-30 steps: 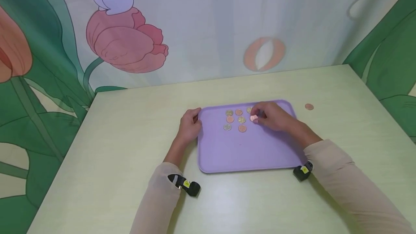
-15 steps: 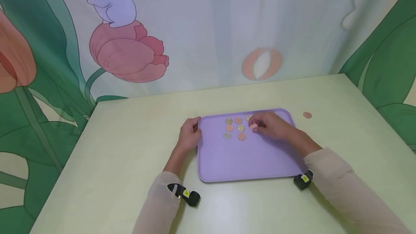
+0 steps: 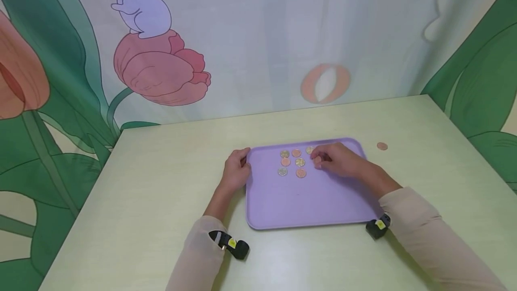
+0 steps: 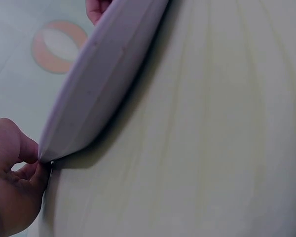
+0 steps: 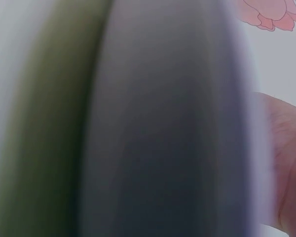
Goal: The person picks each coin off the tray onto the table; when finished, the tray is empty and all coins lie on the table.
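Both hands, left (image 3: 235, 169) and right (image 3: 337, 160), reach forward, fingers curled.

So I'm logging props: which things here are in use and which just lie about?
In use: purple tray, coins on it, coin pinched by right hand, left hand holding the tray's corner.
Lying about: lone coin on table.

The pale green table (image 3: 153, 183) carried a lilac tray (image 3: 307, 201) near its middle and one copper coin (image 3: 382, 146) lying apart to the tray's right.

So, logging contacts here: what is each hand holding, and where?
Left hand grips the purple tray at its far-left corner. Right hand pinches a copper coin.
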`<action>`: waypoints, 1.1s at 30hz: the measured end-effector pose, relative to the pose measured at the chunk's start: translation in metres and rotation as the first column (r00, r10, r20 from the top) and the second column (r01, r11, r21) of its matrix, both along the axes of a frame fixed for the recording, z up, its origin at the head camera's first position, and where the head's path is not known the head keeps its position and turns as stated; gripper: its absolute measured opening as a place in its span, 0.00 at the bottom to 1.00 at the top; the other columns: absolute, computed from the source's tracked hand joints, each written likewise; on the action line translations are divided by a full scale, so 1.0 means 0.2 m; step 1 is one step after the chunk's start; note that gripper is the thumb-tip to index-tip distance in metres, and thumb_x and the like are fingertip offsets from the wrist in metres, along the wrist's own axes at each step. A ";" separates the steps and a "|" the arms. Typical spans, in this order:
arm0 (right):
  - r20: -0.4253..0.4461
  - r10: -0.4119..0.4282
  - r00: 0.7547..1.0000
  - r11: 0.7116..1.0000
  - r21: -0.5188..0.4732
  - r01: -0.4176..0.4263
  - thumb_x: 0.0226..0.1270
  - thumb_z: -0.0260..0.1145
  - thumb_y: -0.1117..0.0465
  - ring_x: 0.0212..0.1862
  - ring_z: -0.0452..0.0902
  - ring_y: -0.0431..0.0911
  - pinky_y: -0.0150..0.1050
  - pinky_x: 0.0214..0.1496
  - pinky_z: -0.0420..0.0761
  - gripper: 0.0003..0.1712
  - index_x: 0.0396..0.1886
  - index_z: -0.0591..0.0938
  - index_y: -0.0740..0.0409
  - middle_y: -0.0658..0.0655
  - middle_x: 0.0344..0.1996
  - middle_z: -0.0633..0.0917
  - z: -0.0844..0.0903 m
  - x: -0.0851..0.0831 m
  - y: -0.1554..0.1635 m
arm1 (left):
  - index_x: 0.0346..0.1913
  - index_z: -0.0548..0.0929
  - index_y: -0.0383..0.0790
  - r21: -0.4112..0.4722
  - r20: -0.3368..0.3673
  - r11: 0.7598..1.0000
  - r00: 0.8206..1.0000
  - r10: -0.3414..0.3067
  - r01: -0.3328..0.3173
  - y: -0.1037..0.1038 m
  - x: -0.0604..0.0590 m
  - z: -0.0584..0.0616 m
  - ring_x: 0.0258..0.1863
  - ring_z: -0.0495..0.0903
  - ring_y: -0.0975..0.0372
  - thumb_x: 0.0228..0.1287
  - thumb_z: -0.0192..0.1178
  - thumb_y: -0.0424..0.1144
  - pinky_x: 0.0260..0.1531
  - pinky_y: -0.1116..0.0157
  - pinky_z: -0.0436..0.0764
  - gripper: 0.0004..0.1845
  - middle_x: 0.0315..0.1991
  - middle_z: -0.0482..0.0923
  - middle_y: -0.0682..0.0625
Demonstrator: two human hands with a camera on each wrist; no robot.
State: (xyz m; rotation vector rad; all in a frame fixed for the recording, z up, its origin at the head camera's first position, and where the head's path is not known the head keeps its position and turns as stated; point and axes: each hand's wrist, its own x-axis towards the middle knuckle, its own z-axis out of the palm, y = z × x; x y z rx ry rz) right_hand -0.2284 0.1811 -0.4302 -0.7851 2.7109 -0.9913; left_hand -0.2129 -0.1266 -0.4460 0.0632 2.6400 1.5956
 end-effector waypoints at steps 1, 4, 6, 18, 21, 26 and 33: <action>0.001 -0.002 1.000 1.000 -0.001 0.002 0.64 0.70 0.70 0.34 0.75 0.39 0.27 0.37 0.76 0.10 0.45 0.85 0.67 0.54 0.29 0.85 0.00 0.00 0.00 | 0.72 0.68 0.25 0.002 0.002 1.000 1.000 0.001 -0.001 0.00 0.00 0.00 0.73 0.69 0.46 0.68 0.47 0.23 0.75 0.53 0.72 0.28 0.67 0.70 0.31; 0.001 -0.006 1.000 1.000 -0.004 0.006 0.64 0.70 0.69 0.35 0.76 0.39 0.28 0.38 0.77 0.10 0.45 0.84 0.67 0.54 0.30 0.86 0.01 0.01 0.00 | 0.72 0.68 0.25 0.007 0.003 1.000 1.000 0.002 -0.002 0.00 0.00 -0.01 0.73 0.69 0.46 0.68 0.47 0.23 0.75 0.53 0.72 0.28 0.67 0.70 0.31; 0.006 -0.016 1.000 1.000 -0.004 0.016 0.64 0.70 0.69 0.35 0.76 0.40 0.28 0.39 0.77 0.10 0.45 0.84 0.67 0.54 0.31 0.86 0.00 0.01 0.00 | 0.72 0.68 0.25 0.007 -0.001 1.000 1.000 0.000 0.000 0.00 0.00 -0.01 0.73 0.69 0.45 0.69 0.47 0.23 0.75 0.53 0.71 0.28 0.67 0.70 0.31; 0.004 -0.066 0.998 0.997 -0.045 0.066 0.62 0.71 0.71 0.36 0.79 0.41 0.28 0.38 0.78 0.14 0.47 0.85 0.68 0.59 0.34 0.89 -0.01 0.01 0.02 | 0.71 0.68 0.24 -0.003 -0.013 1.000 1.000 -0.010 0.010 -0.01 0.00 -0.01 0.72 0.70 0.46 0.68 0.47 0.24 0.74 0.52 0.73 0.28 0.66 0.70 0.30; 0.000 -0.083 0.997 0.995 -0.056 0.083 0.61 0.71 0.71 0.37 0.81 0.43 0.29 0.40 0.80 0.15 0.48 0.85 0.68 0.61 0.35 0.89 -0.01 0.01 0.02 | 0.71 0.68 0.24 -0.005 -0.025 1.000 1.000 -0.015 0.015 -0.01 0.00 -0.01 0.72 0.71 0.45 0.68 0.47 0.23 0.74 0.52 0.73 0.28 0.66 0.71 0.30; -0.002 -0.121 0.993 0.990 -0.073 0.121 0.61 0.71 0.72 0.39 0.82 0.46 0.29 0.43 0.81 0.16 0.50 0.86 0.68 0.63 0.38 0.90 -0.02 0.01 0.03 | 0.71 0.68 0.23 0.006 -0.026 1.000 1.000 -0.014 0.014 -0.01 0.00 -0.01 0.72 0.70 0.45 0.68 0.47 0.23 0.75 0.52 0.72 0.28 0.66 0.70 0.30; -0.030 -0.133 0.991 0.986 -0.109 0.129 0.61 0.70 0.74 0.43 0.85 0.52 0.39 0.49 0.87 0.17 0.51 0.85 0.69 0.65 0.40 0.90 -0.02 0.02 0.04 | 0.71 0.68 0.23 0.015 -0.026 1.000 1.000 -0.014 0.014 -0.01 0.00 -0.01 0.72 0.70 0.45 0.68 0.47 0.23 0.75 0.52 0.72 0.28 0.66 0.70 0.30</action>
